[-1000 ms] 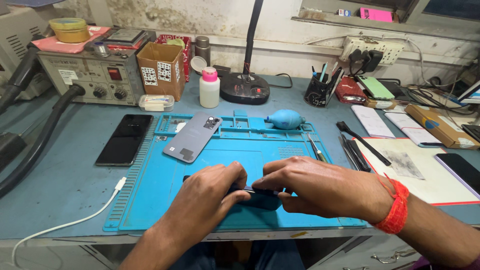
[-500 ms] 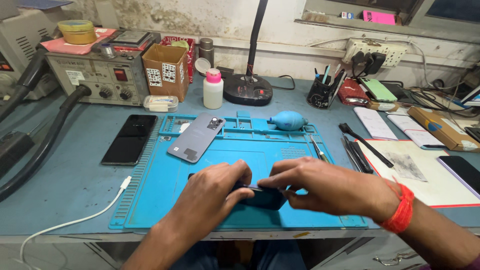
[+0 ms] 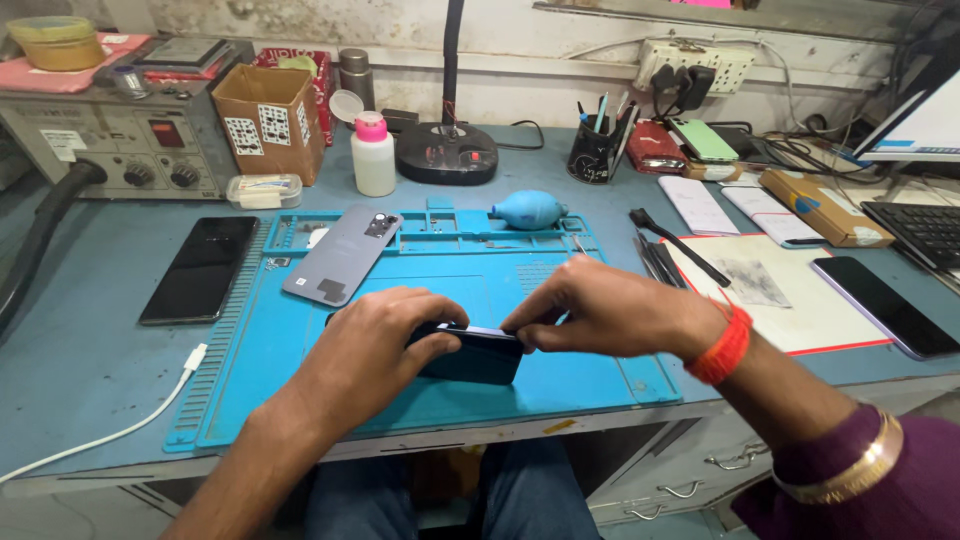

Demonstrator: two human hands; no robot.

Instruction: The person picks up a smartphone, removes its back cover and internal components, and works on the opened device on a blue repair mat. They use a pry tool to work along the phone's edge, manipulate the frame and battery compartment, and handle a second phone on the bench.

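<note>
A dark phone [image 3: 470,355] lies near the front of the blue work mat [image 3: 300,340], raised a little on one edge. My left hand [image 3: 375,345] grips its left end with thumb and fingers. My right hand [image 3: 600,310] pinches the phone's upper right edge with the fingertips; an orange band is on that wrist. A grey phone back cover [image 3: 342,255] lies on the mat's upper left part.
A black phone [image 3: 200,268] lies left of the mat, a white cable [image 3: 150,405] below it. A blue air blower [image 3: 528,210], a white bottle with a pink cap [image 3: 373,155], a lamp base [image 3: 445,152], tools [image 3: 680,250] and another phone [image 3: 885,305] sit around.
The camera has moved closer and lower. Both hands stay on the dark phone; its near edge now looks lifted off the mat.
</note>
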